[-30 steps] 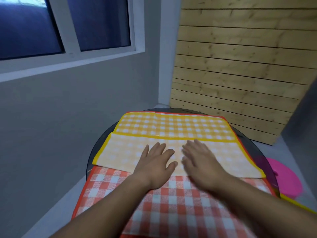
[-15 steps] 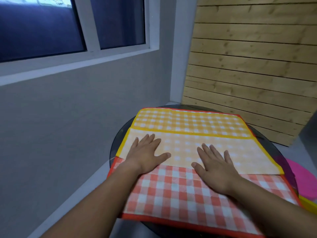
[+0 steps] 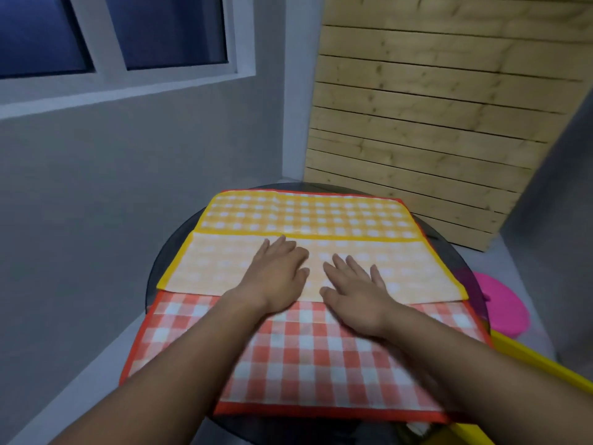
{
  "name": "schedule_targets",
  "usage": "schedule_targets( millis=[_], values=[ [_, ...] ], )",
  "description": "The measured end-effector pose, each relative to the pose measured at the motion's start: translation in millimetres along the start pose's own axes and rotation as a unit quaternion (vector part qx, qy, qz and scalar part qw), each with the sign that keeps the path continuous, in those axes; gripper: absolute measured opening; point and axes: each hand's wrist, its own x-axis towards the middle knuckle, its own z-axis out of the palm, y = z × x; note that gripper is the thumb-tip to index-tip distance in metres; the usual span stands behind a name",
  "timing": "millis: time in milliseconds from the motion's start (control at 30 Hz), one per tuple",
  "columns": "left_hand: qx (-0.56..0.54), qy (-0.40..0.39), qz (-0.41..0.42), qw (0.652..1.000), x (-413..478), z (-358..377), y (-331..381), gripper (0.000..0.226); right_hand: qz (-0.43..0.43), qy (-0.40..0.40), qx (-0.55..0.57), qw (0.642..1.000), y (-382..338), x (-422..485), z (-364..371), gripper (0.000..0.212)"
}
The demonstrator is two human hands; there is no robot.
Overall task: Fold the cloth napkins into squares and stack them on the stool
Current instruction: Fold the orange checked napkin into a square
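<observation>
Yellow checked napkin, long axis left-right, fold along near edge

There are two checked napkins: one yellow napkin and one red napkin. Two hands show, one left hand and one right hand. There is one round table, one pink round thing, one yellow bar, one plank wall and two window panes.

Home room, window, plank wall
</observation>
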Motion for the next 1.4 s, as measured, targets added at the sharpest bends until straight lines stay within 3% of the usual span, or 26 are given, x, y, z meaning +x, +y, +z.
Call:
schedule_targets(
  millis=[100, 200, 433, 533, 633, 700, 867, 1100, 1400],
  values=[
    [0.002, -0.011, -0.032, 0.999, 4.0, 8.1, 1.9, 0.045, -0.014, 0.009, 0.041, 0.999, 13.7, -3.4, -10.6, 0.060],
    [0.030, -0.046, -0.043, 0.998, 2.4, 9.1, 1.2, 0.054, -0.014, 0.016, 0.007, 1.000, 44.5, -9.0, -12.6, 0.065],
    [0.042, -0.085, -0.067, 0.993, 5.7, 4.8, 4.9, 0.060, 0.062, 0.028, -0.013, 0.998, 117.8, -4.4, -30.5, 0.067],
    [0.052, -0.064, -0.074, 0.994, 13.0, -4.3, 10.0, 0.050, 0.075, 0.112, -0.020, 0.991, 112.6, 11.3, -38.3, 0.048],
    [0.079, -0.002, -0.068, 0.995, 22.6, -5.7, 17.0, 0.030, 0.104, 0.241, 0.057, 0.963, 113.3, 37.1, -49.6, 0.035],
    [0.063, 0.044, -0.055, 0.996, 28.4, -1.3, 17.8, 0.030, 0.107, 0.283, 0.114, 0.946, 121.8, 57.2, -54.4, 0.026],
    [0.031, 0.040, -0.017, 0.999, 38.9, 14.7, 7.2, 0.047, 0.149, 0.293, 0.238, 0.914, 151.3, 118.0, -64.6, 0.038],
    [0.032, 0.067, -0.027, 0.997, 39.2, 25.6, 2.0, 0.051, 0.153, 0.280, 0.186, 0.929, 174.7, 178.6, -86.7, 0.043],
    [0.040, 0.068, -0.033, 0.996, 39.7, 25.9, 1.6, 0.060, 0.130, 0.301, 0.183, 0.927, 184.4, 197.1, -86.9, 0.029]
  ],
)
